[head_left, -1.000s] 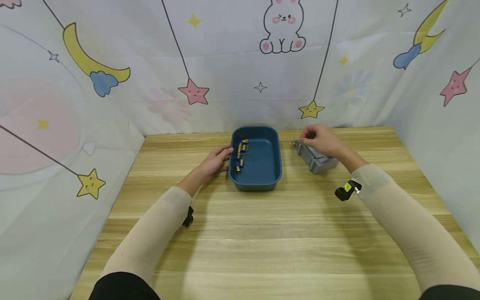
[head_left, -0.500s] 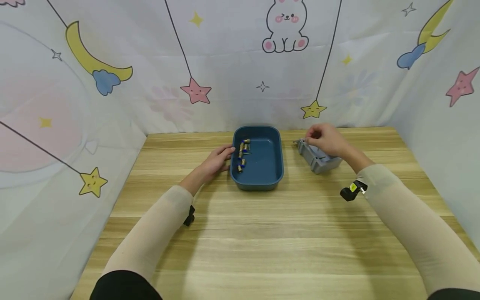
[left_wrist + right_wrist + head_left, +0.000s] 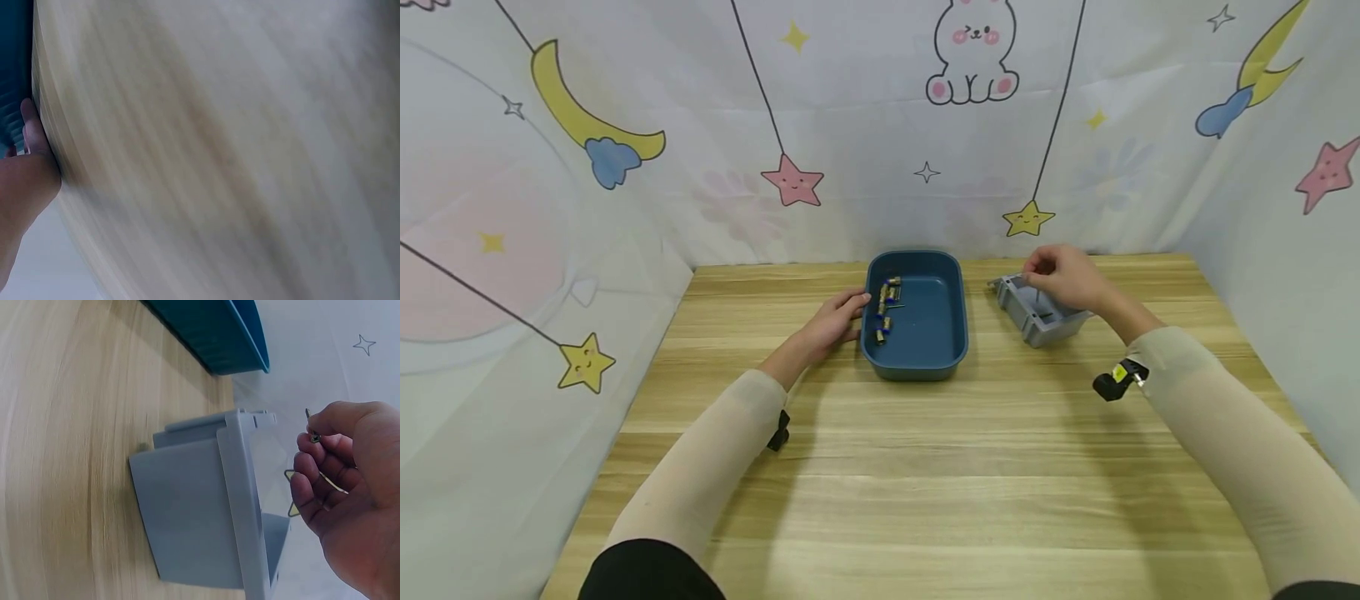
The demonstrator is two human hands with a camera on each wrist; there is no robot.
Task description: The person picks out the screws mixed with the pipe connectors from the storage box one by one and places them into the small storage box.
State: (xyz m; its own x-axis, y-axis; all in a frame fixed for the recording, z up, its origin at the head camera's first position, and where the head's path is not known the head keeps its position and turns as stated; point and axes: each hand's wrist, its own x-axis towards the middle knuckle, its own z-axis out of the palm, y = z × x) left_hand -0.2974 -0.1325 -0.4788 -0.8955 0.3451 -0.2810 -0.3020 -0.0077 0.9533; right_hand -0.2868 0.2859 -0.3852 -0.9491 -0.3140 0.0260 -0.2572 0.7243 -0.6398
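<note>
My left hand (image 3: pixel 829 327) holds the left side of a blue plastic bin (image 3: pixel 914 374), its thumb over the rim and its fingers along the outer wall. Brass-coloured fittings (image 3: pixel 882 308) with blue bands and a few thin screws lie along the bin's left side. My right hand (image 3: pixel 1067 277) pinches a small screw (image 3: pixel 315 438) between thumb and forefinger; its cross-slotted head shows in the right wrist view. That hand is over a grey plastic box (image 3: pixel 1037 335) with its top uncovered. A small dark piece (image 3: pixel 1045 315) shows inside the box, partly hidden by the hand.
The wooden table (image 3: pixel 925 483) runs up to a white cloth backdrop (image 3: pixel 865 117) printed with moons and stars. In the right wrist view, the blue bin stands past the grey box. Small cameras are strapped to both wrists.
My right hand has moved a little to the right over the grey box, uncovering more of its inside and the thin screw under the fingertips. The left hand stays at the bin.
</note>
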